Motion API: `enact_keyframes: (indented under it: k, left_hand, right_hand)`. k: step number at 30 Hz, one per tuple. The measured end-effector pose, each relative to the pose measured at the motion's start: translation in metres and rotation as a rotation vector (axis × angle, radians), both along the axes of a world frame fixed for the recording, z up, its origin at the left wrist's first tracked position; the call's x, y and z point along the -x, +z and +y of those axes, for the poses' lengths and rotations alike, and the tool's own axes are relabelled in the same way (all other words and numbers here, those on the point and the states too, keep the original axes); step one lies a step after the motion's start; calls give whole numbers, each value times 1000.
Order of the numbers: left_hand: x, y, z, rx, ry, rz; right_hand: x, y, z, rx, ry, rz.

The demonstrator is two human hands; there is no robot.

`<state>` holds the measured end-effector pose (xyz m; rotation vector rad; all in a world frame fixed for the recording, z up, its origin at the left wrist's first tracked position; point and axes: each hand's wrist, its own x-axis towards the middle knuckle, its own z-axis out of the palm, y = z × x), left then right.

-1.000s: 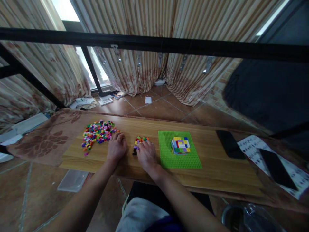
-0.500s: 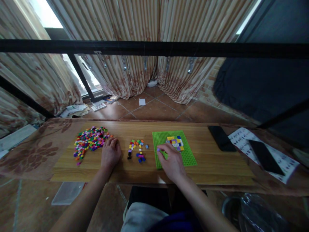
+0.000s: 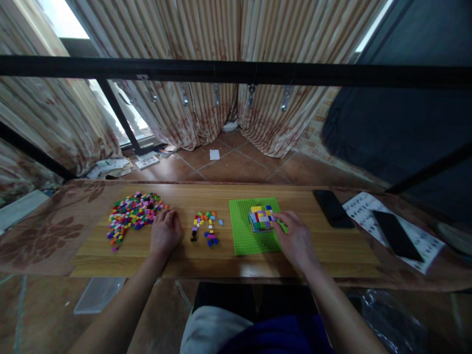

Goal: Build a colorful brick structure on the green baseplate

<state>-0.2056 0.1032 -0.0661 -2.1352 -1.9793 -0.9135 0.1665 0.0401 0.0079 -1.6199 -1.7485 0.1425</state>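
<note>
- Toy bricks lie along the wooden surface: a many-coloured heap at the left, a small loose group near the middle, and a brick build right of centre.
- At the far left, pale papers lie beside a brown floral cloth, which shows at both ends of the wood.
- Beyond, striped curtains hang across the back, with a bright window at the left; a black rail crosses in front of them.
- On the tiled floor at the near left sits a clear plastic tray; a white paper lies on the far side.
- The left hand rests on the surface just right of the heap, fingers curled in; whether it holds anything cannot be told.
- The build stands on a green baseplate. The right hand reaches its right edge with thumb and forefinger close together; whether a brick is between them is too small to tell.
- Further right lie a black phone and a printed sheet with a second dark phone on it.
- Behind these hangs a dark covering; a clear plastic bag shows below the near edge.
</note>
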Motion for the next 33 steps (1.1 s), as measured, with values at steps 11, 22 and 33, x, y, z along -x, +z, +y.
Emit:
enact_keyframes:
  k: [11,22,33]
  left_hand:
    - [0,1,0,16,14,21]
    - [-2,1,-1,-3,32,49]
    - [-1,0,0,-21,17,69]
  right_hand:
    - [-3,-9,11,31,63,-100]
    - [-3,-14,13,50,28,98]
    - [9,-25,16,83,-155,309]
